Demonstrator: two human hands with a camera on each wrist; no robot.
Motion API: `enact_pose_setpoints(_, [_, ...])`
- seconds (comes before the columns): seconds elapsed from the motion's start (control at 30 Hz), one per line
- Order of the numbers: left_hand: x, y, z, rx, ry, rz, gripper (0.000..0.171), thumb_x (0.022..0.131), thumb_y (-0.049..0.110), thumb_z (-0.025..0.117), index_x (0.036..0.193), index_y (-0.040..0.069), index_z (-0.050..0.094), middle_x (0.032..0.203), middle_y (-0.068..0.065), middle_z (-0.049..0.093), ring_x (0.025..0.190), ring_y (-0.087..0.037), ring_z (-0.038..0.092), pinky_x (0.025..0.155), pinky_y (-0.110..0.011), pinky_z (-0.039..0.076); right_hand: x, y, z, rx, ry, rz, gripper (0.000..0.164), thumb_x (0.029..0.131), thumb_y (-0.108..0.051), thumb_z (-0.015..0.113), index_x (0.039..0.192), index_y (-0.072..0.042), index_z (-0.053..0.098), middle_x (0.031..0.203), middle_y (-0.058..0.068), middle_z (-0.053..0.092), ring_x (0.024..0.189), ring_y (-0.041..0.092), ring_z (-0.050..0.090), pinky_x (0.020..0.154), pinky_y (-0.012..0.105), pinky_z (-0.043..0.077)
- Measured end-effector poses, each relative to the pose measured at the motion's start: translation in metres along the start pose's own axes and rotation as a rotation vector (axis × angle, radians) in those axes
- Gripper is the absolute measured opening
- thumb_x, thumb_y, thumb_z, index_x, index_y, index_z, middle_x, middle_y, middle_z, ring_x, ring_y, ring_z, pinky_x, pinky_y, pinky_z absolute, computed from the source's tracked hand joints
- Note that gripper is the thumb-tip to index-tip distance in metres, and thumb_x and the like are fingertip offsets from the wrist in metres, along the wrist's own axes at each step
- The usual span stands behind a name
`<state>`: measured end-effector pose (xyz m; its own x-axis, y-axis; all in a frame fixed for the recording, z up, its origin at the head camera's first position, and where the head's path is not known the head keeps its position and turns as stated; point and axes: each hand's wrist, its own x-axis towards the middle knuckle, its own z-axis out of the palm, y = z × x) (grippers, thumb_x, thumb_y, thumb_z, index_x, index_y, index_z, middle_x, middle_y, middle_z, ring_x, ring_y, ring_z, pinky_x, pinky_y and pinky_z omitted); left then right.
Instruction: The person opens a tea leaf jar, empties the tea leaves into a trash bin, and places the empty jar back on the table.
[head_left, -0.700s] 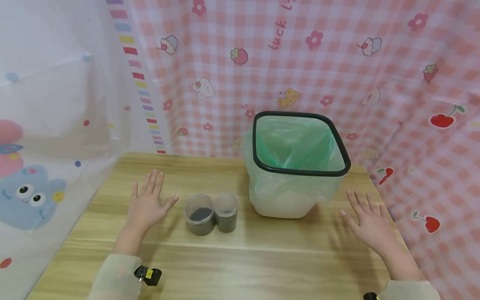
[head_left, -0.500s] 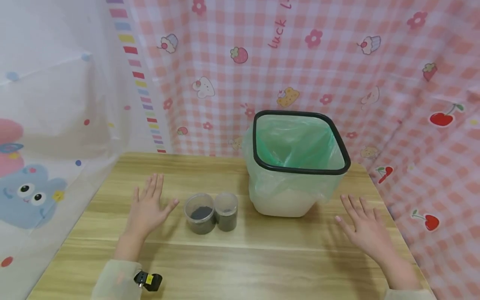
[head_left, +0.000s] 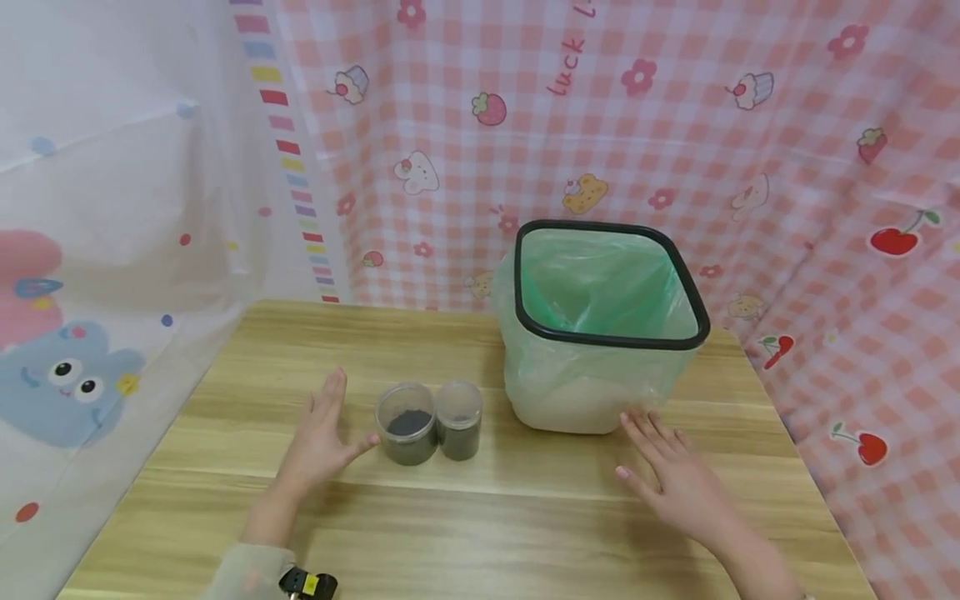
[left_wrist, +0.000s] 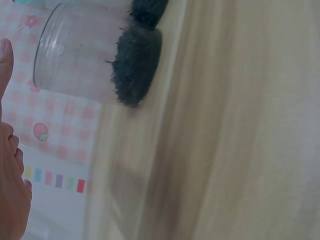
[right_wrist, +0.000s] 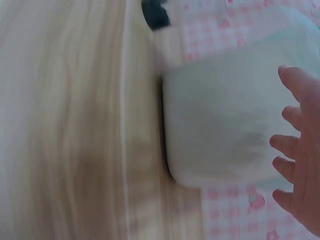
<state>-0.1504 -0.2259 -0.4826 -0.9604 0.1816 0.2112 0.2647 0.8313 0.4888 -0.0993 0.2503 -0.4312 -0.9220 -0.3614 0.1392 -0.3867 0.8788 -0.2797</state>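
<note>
Evidently neither hand had hold of anything. The left hand (head_left: 322, 442) stood with its fingers extended and its thumb well spread, the thumb tip just beside the wide tub (head_left: 409, 451); the left wrist view showed a gap between thumb and tub. The right hand (head_left: 678, 485) was likewise spread, fingers mostly straight, before the lower right part of the bin (head_left: 564, 410); contact with the bin could not be determined.

Both tubs were clear, upright and placed side by side on the table (head_left: 450, 533), the narrow tub (head_left: 459, 443) to the right of the wide one. Each contained dark matter (left_wrist: 132, 67) in its lower part, shaggy in texture. The bin, white with a black rim (head_left: 609, 338), stood to the right of the tubs and farther back, lined with a green bag (head_left: 600, 279). Pink checked cloth (head_left: 450, 175) hung behind.
</note>
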Motion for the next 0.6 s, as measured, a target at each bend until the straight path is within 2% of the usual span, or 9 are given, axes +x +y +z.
enact_pose_setpoints(0.27, [-0.007, 0.003, 0.015, -0.076, 0.0, -0.014, 0.114, 0.073, 0.044, 0.075, 0.149, 0.004, 0.0, 0.155, -0.017, 0.002, 0.14, -0.035, 0.007, 0.111, -0.055, 0.005, 0.008, -0.031, 0.019, 0.033, 0.044, -0.133, 0.066, 0.088, -0.039, 0.061, 0.143, -0.012, 0.038, 0.145, 0.011, 0.038, 0.134, 0.034, 0.031, 0.104, 0.053, 0.028])
enact_pose_setpoints(0.5, [-0.013, 0.006, 0.022, -0.134, 0.036, -0.038, 0.117, 0.069, 0.039, 0.079, 0.15, 0.009, 0.001, 0.155, -0.012, 0.003, 0.139, -0.04, 0.011, 0.11, -0.057, 0.009, 0.026, -0.058, 0.032, 0.106, 0.017, -0.25, 0.073, 0.082, -0.042, 0.068, 0.143, -0.014, 0.038, 0.144, 0.009, 0.04, 0.133, 0.031, 0.033, 0.104, 0.048, 0.032])
enact_pose_setpoints(0.6, [-0.014, 0.008, 0.021, -0.167, 0.056, -0.055, 0.117, 0.067, 0.037, 0.081, 0.15, 0.012, 0.002, 0.156, -0.011, 0.005, 0.137, -0.045, 0.011, 0.108, -0.06, 0.011, 0.035, -0.07, 0.033, 0.135, -0.019, -0.266, 0.079, 0.08, -0.048, 0.067, 0.146, -0.019, 0.033, 0.147, 0.006, 0.036, 0.136, 0.027, 0.03, 0.107, 0.045, 0.029])
